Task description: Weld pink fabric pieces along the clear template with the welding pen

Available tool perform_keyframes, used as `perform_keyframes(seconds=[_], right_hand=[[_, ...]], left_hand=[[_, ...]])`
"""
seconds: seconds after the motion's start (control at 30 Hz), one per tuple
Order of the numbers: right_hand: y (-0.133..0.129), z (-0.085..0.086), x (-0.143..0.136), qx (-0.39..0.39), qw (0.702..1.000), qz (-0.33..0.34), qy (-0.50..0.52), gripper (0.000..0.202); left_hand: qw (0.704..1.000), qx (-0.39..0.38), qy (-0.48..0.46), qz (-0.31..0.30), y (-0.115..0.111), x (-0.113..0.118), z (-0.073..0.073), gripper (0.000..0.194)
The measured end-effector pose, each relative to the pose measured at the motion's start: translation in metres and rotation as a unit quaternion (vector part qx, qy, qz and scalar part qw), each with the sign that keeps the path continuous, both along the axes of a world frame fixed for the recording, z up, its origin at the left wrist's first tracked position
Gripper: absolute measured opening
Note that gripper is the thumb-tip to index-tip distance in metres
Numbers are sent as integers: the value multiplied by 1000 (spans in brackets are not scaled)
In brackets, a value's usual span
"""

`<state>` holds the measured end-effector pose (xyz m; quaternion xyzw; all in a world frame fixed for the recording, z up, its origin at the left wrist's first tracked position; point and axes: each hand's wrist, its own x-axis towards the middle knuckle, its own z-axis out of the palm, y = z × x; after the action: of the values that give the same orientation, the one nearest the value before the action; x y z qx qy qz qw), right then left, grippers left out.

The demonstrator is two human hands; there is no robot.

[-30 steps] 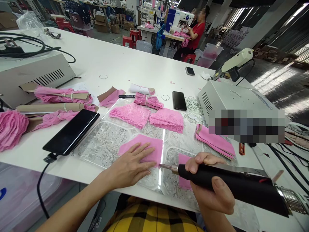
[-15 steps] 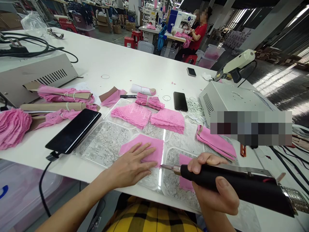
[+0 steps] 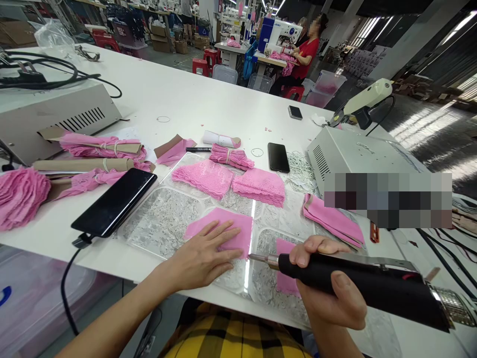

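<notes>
My left hand (image 3: 208, 251) lies flat with its fingers spread on a pink fabric piece (image 3: 238, 233). That piece rests on a grey marbled plate (image 3: 160, 223). In my right hand (image 3: 331, 288) is a thick black handheld power tool with a metal tip (image 3: 357, 281). Its narrow tip points left and meets the lower right corner of the fabric, close to my left fingertips. Another pink fabric piece (image 3: 286, 283) lies partly hidden beneath the tool and my right hand. Behind the left hand sit two folded pink lace stacks, a left one (image 3: 203, 176) and a right one (image 3: 259, 186).
A black phone on a cable (image 3: 114, 204) lies at left beside pink bundles (image 3: 100, 146). Another phone (image 3: 278, 157) and tangled white string (image 3: 301, 169) lie near a grey metal box (image 3: 357, 154). A folded pink strip (image 3: 331, 219) is at right. A co-worker (image 3: 305, 54) sits at a sewing machine.
The tool's rear end and my right hand have shifted very slightly. The tip stays at the fabric corner, and my left hand keeps its place.
</notes>
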<state>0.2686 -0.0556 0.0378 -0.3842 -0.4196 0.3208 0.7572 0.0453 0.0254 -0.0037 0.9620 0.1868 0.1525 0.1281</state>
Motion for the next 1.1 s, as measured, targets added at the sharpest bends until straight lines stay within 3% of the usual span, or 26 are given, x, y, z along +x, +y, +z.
perform_keyframes(seconds=[0.73,0.87,0.97,1.1], right_hand=[[3,-1,-1,4,1000,24,-8,11],[3,0,-2,2,1000,13,-23,12],[3,1,-2,-2,1000,-2,-22,14],[4,4,-2,2,1000,-14,-2,18]], left_hand=[[1000,12,-15,3,0,0,-2,31],[998,21,-58,-7,-1,-1,0,30],[992,17,-120,23,0,-13,6,29],[983,9,-153,101,6,-48,12,35]])
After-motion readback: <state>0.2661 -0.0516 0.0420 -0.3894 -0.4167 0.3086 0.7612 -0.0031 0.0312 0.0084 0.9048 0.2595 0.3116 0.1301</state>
